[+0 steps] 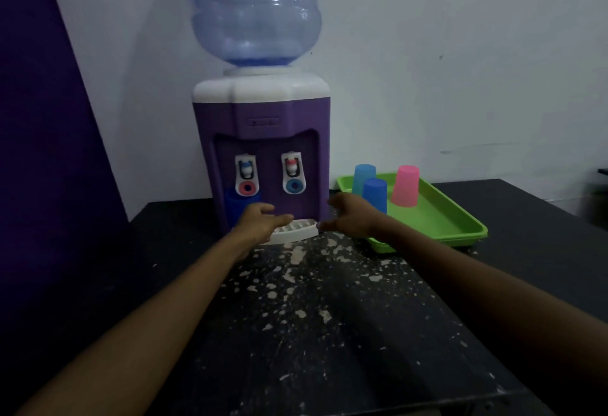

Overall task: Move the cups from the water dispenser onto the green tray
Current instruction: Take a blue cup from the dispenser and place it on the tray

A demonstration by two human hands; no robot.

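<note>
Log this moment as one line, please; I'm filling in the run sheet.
left hand: open, at dark blue cup in dispenser | right hand: open, empty | green tray: three cups

left hand open, just beside dark blue cup under left tap of water dispenser | right hand open at dispenser's right side | green tray right, holding three upside-down cups: light blue, blue, pink | black table paint-flecked
</note>
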